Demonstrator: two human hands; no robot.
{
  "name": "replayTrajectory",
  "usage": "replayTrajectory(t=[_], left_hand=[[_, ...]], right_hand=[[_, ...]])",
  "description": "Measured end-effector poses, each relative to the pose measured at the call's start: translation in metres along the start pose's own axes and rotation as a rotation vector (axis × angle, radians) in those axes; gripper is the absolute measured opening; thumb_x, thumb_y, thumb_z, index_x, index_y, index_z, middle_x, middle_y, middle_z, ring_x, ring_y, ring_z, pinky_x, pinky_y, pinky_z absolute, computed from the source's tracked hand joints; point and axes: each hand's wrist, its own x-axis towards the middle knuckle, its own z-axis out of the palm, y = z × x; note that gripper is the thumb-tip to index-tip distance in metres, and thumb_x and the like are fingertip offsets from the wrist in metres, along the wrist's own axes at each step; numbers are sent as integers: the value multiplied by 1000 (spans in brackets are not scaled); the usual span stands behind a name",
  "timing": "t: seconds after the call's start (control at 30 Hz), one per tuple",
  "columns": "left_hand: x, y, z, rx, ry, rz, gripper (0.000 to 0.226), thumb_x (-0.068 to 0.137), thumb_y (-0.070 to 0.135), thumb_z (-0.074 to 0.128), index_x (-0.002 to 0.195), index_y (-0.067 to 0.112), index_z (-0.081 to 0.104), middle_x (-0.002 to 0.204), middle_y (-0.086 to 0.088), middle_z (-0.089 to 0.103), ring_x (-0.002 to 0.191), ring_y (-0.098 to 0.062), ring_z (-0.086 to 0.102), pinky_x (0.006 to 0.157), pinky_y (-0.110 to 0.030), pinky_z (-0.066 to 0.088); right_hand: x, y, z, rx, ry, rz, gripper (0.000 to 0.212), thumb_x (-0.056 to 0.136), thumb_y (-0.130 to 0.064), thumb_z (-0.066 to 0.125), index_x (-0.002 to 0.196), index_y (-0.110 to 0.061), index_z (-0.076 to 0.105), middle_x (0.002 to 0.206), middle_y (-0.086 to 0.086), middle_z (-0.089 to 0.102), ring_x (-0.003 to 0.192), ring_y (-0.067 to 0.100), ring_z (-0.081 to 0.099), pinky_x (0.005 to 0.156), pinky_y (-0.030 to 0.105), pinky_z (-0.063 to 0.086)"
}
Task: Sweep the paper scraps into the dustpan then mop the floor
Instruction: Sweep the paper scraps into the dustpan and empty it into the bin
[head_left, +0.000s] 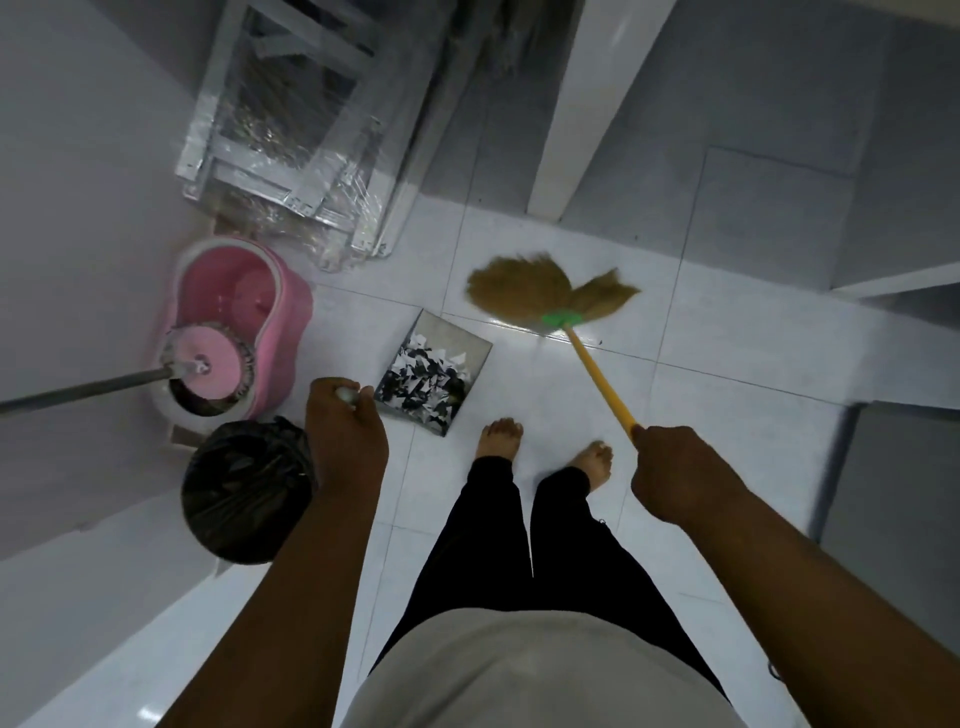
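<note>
A metal dustpan (470, 340) sits over the white tiled floor in front of my feet, full of black-and-white paper scraps (423, 382). My left hand (345, 431) is closed around the dustpan's handle at its near left corner. My right hand (675, 473) grips the yellow stick of a broom (550, 293), whose straw head with a green collar rests on the floor just right of and beyond the dustpan. A pink mop bucket (239, 332) stands at the left wall with the mop (205, 364) sitting in its spinner, the grey handle pointing left.
A bin lined with a black bag (247, 491) stands beside my left forearm, next to the bucket. Plastic-wrapped frames (291, 130) lean in the far left corner. A white door frame post (582, 104) rises beyond the broom. My bare feet (545, 447) stand behind the dustpan.
</note>
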Motion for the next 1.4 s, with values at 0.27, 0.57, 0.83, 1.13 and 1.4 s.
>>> replayTrajectory(t=[0.27,0.57,0.83,1.13,1.4], left_hand=[[4,-6,-3,-49,-4,-73,10,93,2,55,91,9,48,95,-15,59,87,-27,63,72,-30,54],[5,-30,-31,-48,59,-52,8,92,7,61,93,8,53,89,-9,64,81,-19,61,69,-18,47],[-8,-34,-29,-30,30,-93,12,92,7,64,93,10,52,88,-6,62,78,-15,58,62,-3,39],[-11,-34,-51,1,-28,-202,10,92,8,65,99,6,59,94,-8,63,84,-17,57,74,-21,40],[-35,-18,-86,-7,-12,-113,7,93,14,64,98,12,60,97,-7,63,88,-18,58,78,-26,42]], right_hand=[[-99,58,-32,-47,57,4,55,91,-31,59,142,-42,41,68,-13,52,57,3,55,50,13,40],[-46,31,-50,368,70,202,49,94,-20,57,141,-31,49,76,5,58,52,23,56,35,22,42],[-26,-5,-20,85,-59,55,48,95,-18,46,143,-21,46,93,-5,47,67,13,58,41,22,48],[-136,49,-53,530,-103,181,39,95,-17,59,128,-38,56,60,7,51,43,15,37,40,21,32],[-156,36,-76,846,-147,179,32,97,-12,53,112,-39,64,66,13,46,50,18,32,46,24,25]])
